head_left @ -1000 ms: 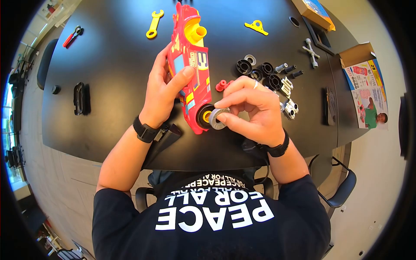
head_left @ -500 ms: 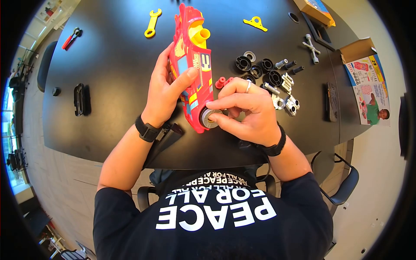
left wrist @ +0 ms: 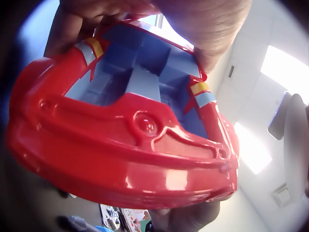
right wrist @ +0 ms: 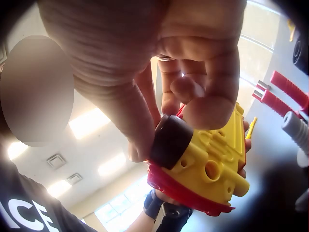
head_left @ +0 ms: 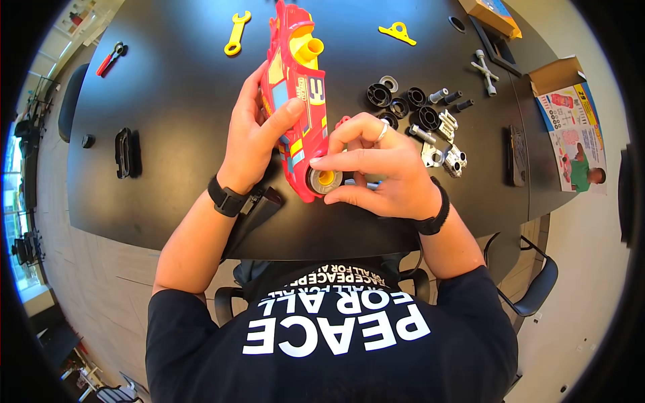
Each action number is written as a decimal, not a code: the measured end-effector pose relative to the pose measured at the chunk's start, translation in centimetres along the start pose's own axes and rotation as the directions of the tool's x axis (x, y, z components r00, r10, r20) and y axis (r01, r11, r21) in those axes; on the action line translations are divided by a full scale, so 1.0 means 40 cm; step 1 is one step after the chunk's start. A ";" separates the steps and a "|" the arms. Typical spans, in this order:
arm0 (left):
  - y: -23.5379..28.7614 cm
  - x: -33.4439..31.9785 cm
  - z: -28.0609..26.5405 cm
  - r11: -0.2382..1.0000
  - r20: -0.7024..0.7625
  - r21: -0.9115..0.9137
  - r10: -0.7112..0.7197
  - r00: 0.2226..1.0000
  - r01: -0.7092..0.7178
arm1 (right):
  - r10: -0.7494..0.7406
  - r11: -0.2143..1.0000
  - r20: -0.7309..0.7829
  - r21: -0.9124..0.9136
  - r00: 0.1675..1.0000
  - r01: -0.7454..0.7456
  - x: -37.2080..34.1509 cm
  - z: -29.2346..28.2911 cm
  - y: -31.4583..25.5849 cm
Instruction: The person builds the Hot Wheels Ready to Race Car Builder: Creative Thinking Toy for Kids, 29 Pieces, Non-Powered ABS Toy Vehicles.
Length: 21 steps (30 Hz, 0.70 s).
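Observation:
My left hand (head_left: pixel 250 138) grips a red toy car (head_left: pixel 310 138), tilted on its side over the table, with its thumb along the car's side. The red end and blue seats face the left wrist view. At the near end sits a black wheel (right wrist: pixel 171 141) with a grey ring (head_left: pixel 316 183) around a yellow hub (head_left: pixel 326 178). The thumb and index finger of my right hand (head_left: pixel 390 168) pinch this wheel at opposite edges. In the right wrist view, the wheel lies against the car's yellow underside (right wrist: pixel 222 166).
Black wheels (head_left: pixel 428 118), grey rings and bolts (head_left: pixel 438 95) lie beyond my right hand, beside silver engine-like parts (head_left: pixel 455 161). Farther off are a yellow wrench (head_left: pixel 237 33), a flat yellow piece (head_left: pixel 398 33), a grey cross wrench (head_left: pixel 484 72) and an open printed box (head_left: pixel 571 127).
The grey ring, held apart from the wheel a second ago, now sits in the wheel's face. My right thumb and index finger have shifted from the ring to the wheel's outer edge.

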<state>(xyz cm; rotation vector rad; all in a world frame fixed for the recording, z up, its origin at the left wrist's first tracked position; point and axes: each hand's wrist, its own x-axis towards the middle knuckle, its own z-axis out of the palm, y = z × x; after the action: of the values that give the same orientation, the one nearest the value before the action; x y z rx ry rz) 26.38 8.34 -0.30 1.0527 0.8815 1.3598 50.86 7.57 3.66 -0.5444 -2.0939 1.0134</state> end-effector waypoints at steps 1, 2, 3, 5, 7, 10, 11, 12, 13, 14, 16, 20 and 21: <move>-0.003 0.000 0.000 1.000 0.001 0.000 0.000 1.000 0.000 | -0.038 0.999 0.030 -0.028 0.999 0.039 0.001 -0.002 0.006; -0.006 0.000 0.000 1.000 -0.001 -0.006 0.000 1.000 0.000 | -0.075 0.995 0.062 -0.055 0.995 0.078 0.001 -0.004 0.008; -0.008 0.000 0.000 1.000 -0.004 -0.012 -0.001 1.000 0.000 | -0.075 0.995 0.062 -0.055 0.995 0.078 -0.001 -0.006 0.004; -0.007 0.002 0.003 1.000 -0.002 -0.024 -0.017 1.000 0.017 | 0.016 0.995 0.095 -0.096 0.995 -0.007 -0.004 -0.010 -0.010; -0.008 0.002 0.002 0.999 0.000 -0.034 -0.035 0.999 0.035 | -0.066 0.996 0.033 -0.062 0.997 0.068 0.003 0.008 0.003; -0.008 0.001 0.002 0.997 0.015 -0.073 -0.033 0.999 0.034 | -0.156 0.987 -0.031 -0.053 0.987 0.154 0.009 0.011 0.007; -0.001 0.000 0.003 0.997 0.013 -0.065 -0.044 0.999 0.044 | -0.170 0.983 -0.024 -0.068 0.985 0.168 0.009 0.009 0.006; 0.002 -0.001 0.002 0.997 0.010 -0.057 -0.054 0.998 0.055 | -0.169 0.984 -0.025 -0.069 0.985 0.167 0.008 0.009 0.006; 0.002 -0.001 0.001 0.997 0.011 -0.057 -0.055 0.998 0.056 | -0.129 0.991 -0.029 -0.030 0.991 0.128 0.006 0.010 0.007; 0.002 -0.001 -0.001 0.998 0.013 -0.050 -0.044 0.999 0.044 | -0.088 0.996 -0.033 0.010 0.996 0.089 0.004 0.011 0.008; 0.002 0.000 -0.001 0.998 0.016 -0.044 -0.033 0.999 0.034 | -0.107 0.994 -0.024 0.012 0.994 0.107 0.007 0.008 0.016; 0.007 -0.001 0.002 0.999 0.014 -0.039 -0.032 0.999 0.032 | -0.132 0.991 -0.024 0.030 0.991 0.132 0.007 0.008 0.016; 0.007 -0.001 0.002 0.999 0.016 -0.042 -0.034 0.999 0.035 | -0.130 0.991 -0.025 0.029 0.991 0.131 0.008 0.007 0.014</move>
<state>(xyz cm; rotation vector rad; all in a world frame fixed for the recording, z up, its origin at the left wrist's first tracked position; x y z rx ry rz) 26.37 8.28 0.00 1.0099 0.8521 1.3347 50.47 7.97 3.21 -0.3959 -2.0619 0.9580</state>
